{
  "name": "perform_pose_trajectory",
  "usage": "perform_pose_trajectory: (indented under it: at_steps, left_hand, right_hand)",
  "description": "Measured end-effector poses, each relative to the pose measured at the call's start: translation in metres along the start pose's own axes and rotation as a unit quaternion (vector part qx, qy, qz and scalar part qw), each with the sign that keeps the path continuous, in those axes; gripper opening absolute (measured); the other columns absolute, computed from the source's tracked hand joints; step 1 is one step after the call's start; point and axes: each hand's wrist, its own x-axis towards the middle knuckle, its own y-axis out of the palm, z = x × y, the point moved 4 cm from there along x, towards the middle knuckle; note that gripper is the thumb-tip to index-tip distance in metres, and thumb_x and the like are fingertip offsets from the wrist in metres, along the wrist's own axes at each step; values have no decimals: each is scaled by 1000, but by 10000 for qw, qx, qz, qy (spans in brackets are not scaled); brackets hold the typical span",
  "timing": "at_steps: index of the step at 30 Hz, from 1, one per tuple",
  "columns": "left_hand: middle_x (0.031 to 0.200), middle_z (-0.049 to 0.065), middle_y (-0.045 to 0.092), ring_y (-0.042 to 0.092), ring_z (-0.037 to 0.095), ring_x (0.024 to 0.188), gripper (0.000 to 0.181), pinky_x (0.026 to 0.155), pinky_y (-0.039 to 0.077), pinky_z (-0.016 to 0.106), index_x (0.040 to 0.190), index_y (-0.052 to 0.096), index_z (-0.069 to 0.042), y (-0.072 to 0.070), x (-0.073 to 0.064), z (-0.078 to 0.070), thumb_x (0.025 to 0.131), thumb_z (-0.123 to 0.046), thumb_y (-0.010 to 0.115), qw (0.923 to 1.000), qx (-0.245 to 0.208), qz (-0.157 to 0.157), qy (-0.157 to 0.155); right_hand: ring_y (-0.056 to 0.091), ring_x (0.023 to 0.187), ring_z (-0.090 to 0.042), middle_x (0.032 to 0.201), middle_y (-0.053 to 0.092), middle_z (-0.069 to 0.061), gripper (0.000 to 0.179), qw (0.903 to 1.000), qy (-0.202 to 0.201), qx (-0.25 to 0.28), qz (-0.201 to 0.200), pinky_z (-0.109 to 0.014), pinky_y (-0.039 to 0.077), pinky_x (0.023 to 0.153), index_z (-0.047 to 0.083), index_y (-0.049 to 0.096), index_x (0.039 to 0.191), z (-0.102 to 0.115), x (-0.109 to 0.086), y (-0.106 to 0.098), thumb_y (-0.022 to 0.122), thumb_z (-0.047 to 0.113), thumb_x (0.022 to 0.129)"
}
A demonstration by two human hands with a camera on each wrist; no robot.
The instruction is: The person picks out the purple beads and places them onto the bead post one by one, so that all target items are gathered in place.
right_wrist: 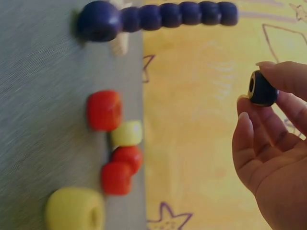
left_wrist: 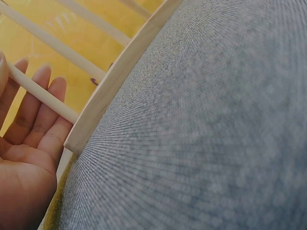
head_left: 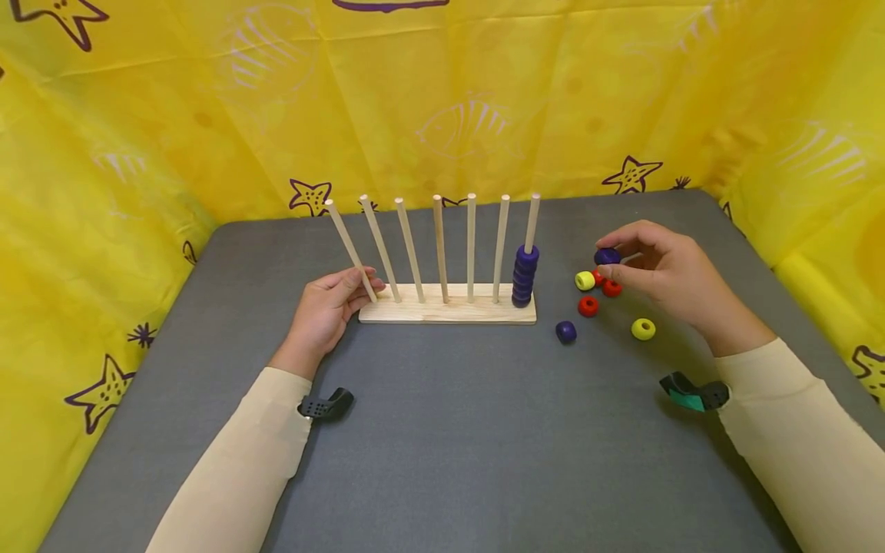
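Between my right thumb and fingers a dark blue bead [head_left: 608,256] is pinched, raised off the table; its hole shows in the right wrist view. My right hand [head_left: 664,265] hovers over the loose beads on the right. My left hand [head_left: 328,311] holds the leftmost peg [left_wrist: 45,96] of a wooden peg stand [head_left: 445,313], thumb on one side and fingers behind. Several upright pegs rise from its base. Only the rightmost peg carries beads, a stack of dark blue ones [head_left: 524,278], with the peg's top bare above them.
Right of the stand lie a loose blue bead [head_left: 565,332], a yellow bead [head_left: 643,329] and another yellow bead [head_left: 585,280]. Red beads, one in front [head_left: 588,306], lie close by. A yellow patterned cloth [head_left: 456,92] hangs behind and beside the grey table [head_left: 456,430].
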Motion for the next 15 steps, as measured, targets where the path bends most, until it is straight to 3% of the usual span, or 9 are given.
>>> perform_pose_trajectory:
  at_steps: [5, 15]
  left_hand:
    - [113, 13, 77, 75, 24, 110, 58, 99, 59, 34, 142, 50, 27, 0, -1, -1, 114, -23, 61, 10000, 22, -5, -17]
    - [114, 15, 77, 74, 29, 115, 59, 98, 59, 34, 142, 51, 27, 0, 0, -1, 114, -24, 61, 10000, 73, 24, -1]
  right_hand:
    - [68, 100, -17, 119, 71, -4, 31, 9995, -327, -1, -39, -16, 56, 80, 7, 75, 129, 20, 7, 0, 83, 4, 99]
    - [68, 101, -23, 121, 71, -5, 28, 9949, -938, 265, -268, -18, 57, 84, 3, 75, 126, 68, 25, 1, 81, 1, 99]
